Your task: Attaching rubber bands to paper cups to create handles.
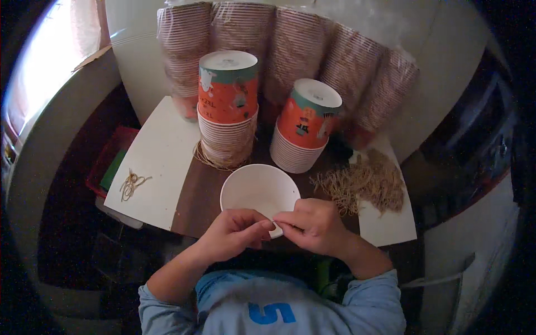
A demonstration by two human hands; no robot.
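A white paper bucket stands in front of me with its mouth up and a small dark hole near its right rim. Over its near rim, the fingertips of both hands meet. My left hand is closed, thumb against forefinger. Likewise pinched, my right hand touches the left fingertips. Whatever sits between the fingers is too small to make out. Right of the bucket lies a tangled heap of tan strings. A few loose tan cords rest on the white board at the left.
Two upside-down stacks of orange and green paper buckets, a taller one and a shorter one, stand behind the open bucket. Tan strings ring the taller stack's base. Several plastic-wrapped stacks line the wall. A red crate sits beyond the table's left edge.
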